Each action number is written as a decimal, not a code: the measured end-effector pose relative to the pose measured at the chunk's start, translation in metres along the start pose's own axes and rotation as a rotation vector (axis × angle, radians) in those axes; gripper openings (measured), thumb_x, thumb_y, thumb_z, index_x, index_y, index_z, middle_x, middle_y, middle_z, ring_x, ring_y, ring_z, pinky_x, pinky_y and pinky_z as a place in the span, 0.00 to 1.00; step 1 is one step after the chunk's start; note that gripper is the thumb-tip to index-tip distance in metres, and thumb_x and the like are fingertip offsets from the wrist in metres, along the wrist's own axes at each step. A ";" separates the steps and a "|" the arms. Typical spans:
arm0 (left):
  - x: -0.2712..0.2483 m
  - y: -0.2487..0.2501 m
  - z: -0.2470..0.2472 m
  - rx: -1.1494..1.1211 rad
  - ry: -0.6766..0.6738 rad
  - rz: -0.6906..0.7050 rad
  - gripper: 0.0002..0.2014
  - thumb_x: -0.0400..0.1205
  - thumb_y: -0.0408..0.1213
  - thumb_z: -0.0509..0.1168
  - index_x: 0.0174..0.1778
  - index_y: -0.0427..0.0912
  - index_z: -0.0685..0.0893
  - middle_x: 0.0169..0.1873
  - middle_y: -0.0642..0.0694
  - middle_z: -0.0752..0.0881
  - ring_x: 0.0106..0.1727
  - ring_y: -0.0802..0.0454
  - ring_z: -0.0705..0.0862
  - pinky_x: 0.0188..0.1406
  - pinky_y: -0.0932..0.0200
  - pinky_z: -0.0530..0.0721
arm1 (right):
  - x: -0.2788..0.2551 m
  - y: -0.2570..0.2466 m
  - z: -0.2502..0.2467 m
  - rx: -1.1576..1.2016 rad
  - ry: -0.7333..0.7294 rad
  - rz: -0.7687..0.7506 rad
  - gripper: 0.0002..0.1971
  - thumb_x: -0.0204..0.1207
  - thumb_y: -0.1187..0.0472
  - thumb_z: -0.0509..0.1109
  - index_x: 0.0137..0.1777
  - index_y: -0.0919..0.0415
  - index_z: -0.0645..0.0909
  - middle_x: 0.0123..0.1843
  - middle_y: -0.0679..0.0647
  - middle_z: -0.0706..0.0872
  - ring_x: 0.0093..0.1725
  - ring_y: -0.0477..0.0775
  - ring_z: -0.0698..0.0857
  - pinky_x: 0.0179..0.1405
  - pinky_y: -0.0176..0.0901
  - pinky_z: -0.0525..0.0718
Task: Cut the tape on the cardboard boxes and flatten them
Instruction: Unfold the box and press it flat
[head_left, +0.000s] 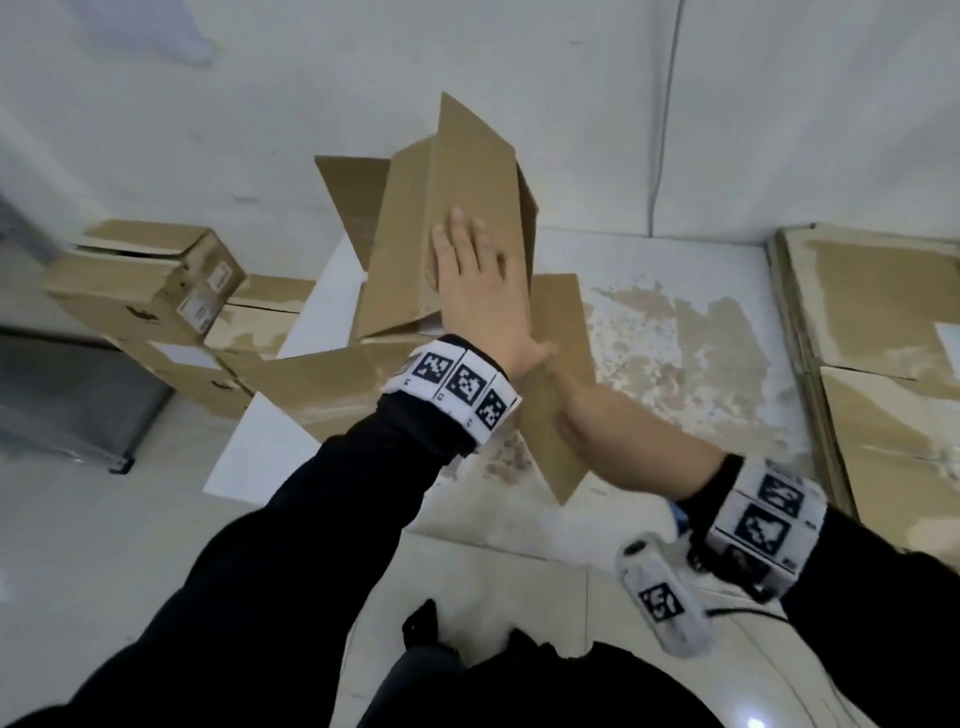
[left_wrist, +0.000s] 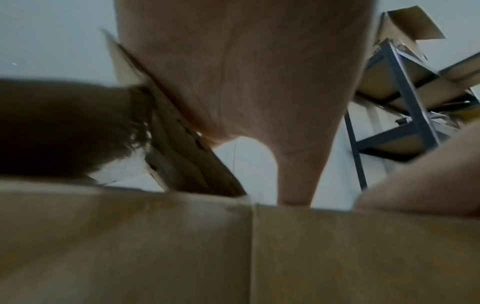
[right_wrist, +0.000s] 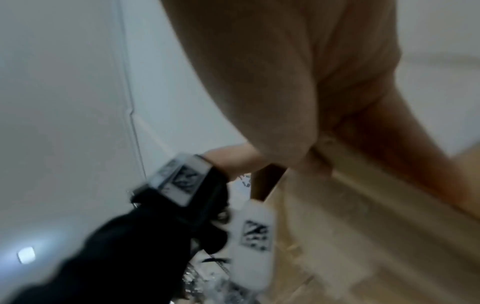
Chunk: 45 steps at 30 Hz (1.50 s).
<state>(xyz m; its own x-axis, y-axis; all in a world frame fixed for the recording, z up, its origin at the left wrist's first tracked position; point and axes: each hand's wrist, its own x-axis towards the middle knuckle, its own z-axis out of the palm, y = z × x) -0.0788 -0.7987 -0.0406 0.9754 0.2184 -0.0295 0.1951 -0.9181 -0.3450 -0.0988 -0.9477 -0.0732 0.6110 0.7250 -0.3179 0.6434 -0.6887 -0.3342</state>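
Nearest, the right hand (head_left: 587, 415) pinches the lower flap of the opened cardboard box (head_left: 457, 208), thumb over its edge; beyond it the left hand (head_left: 480, 291) presses flat, fingers straight, on the box's side panel; the box stands tilted on the white table (head_left: 670, 270), near its far edge; flattened cardboard (head_left: 883, 322) lies at the right edge.

No legible text. Labels (head_left: 208, 293) on stacked box (head_left: 150, 280) too blurred to read; wristbands (head_left: 457, 387) carry only square coded markers.
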 end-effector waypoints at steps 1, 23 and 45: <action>-0.001 0.001 0.002 0.013 0.012 0.009 0.52 0.72 0.73 0.54 0.83 0.39 0.53 0.83 0.30 0.46 0.82 0.27 0.39 0.78 0.29 0.37 | 0.000 -0.002 0.001 0.160 -0.046 -0.021 0.16 0.86 0.61 0.53 0.70 0.67 0.66 0.44 0.56 0.80 0.38 0.56 0.79 0.37 0.46 0.77; -0.051 -0.069 0.066 -0.239 0.522 0.361 0.27 0.69 0.54 0.64 0.62 0.47 0.86 0.73 0.45 0.77 0.78 0.46 0.70 0.76 0.28 0.54 | 0.154 0.170 -0.080 0.267 0.714 0.288 0.13 0.75 0.63 0.64 0.56 0.70 0.78 0.53 0.73 0.84 0.54 0.70 0.84 0.51 0.48 0.75; 0.123 -0.022 0.116 -0.100 0.194 0.659 0.49 0.72 0.77 0.45 0.81 0.45 0.62 0.84 0.40 0.52 0.85 0.43 0.46 0.76 0.37 0.28 | 0.082 0.024 0.103 1.258 0.830 0.613 0.14 0.80 0.63 0.67 0.63 0.53 0.73 0.56 0.50 0.85 0.58 0.54 0.86 0.54 0.49 0.87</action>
<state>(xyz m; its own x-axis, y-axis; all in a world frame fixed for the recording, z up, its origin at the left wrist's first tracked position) 0.0252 -0.7134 -0.1454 0.8928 -0.4494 -0.0317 -0.4445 -0.8673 -0.2242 -0.0807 -0.9049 -0.1991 0.9546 -0.1284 -0.2687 -0.2841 -0.1221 -0.9510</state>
